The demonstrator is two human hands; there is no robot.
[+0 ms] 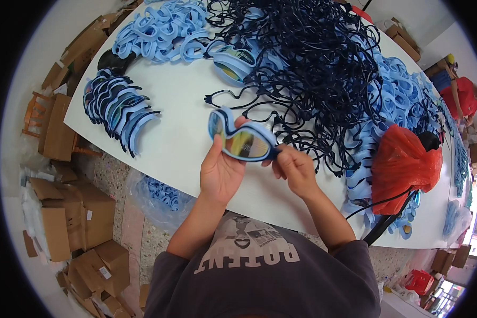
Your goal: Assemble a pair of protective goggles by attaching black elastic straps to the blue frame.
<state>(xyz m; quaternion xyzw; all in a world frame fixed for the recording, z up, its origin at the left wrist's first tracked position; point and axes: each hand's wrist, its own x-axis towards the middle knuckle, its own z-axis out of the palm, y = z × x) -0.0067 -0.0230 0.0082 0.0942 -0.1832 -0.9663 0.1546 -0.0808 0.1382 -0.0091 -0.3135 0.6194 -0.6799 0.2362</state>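
In front of me, over the white table point(177, 124), my left hand point(221, 172) holds a pair of swim goggles point(249, 144). They have a light-blue rim, a dark-blue frame and yellow-green mirrored lenses. The fingers of my right hand point(297, 168) are closed on the dark outer corner of the goggles at their right end. Just beyond lies a big tangled heap of dark-blue goggle frames point(307, 58), some of them reaching close to my hands. Another light-blue piece with a shiny lens point(233, 64) rests at the left edge of that heap.
Left on the table is a curved row of stacked goggles point(116, 108). Light-blue rims point(161, 29) are piled behind it, and more point(395, 87) lie at the right. A red plastic bag point(403, 167) stands near right. Cardboard boxes point(74, 212) line the floor. Another person point(464, 98) is far right.
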